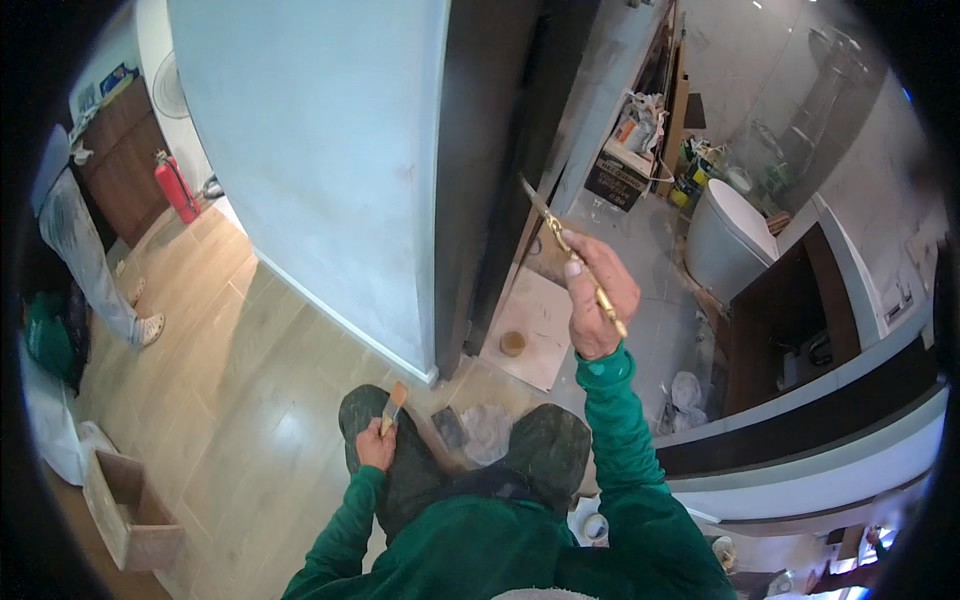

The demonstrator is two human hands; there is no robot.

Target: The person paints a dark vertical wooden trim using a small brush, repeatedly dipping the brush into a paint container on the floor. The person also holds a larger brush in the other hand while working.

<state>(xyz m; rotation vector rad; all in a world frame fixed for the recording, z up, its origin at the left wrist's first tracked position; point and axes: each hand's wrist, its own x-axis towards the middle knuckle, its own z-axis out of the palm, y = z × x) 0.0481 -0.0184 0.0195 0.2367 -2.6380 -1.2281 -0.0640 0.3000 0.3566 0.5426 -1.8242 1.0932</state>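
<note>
My right hand (600,295), raised in front of the dark door frame (465,170), pinches a slim gold-coloured paintbrush (550,220) between thumb and fingers. Its thin tip points up and left, close to the dark frame; whether it touches, I cannot tell. Low over my left knee, my left hand (377,445) is closed round the handle of a flat paintbrush (396,398) with tan bristles pointing up. A small round pot with brownish contents (513,344) stands on a pale board (545,320) on the floor, below my right hand.
A dark block (449,428) and a clear plastic bag (486,432) lie between my knees. Right of the doorway are a toilet (730,240), a cardboard box (615,180) and an open dark cabinet (795,315). Leftward are a wooden box (130,510), a fire extinguisher (177,187) and another person's legs (90,250).
</note>
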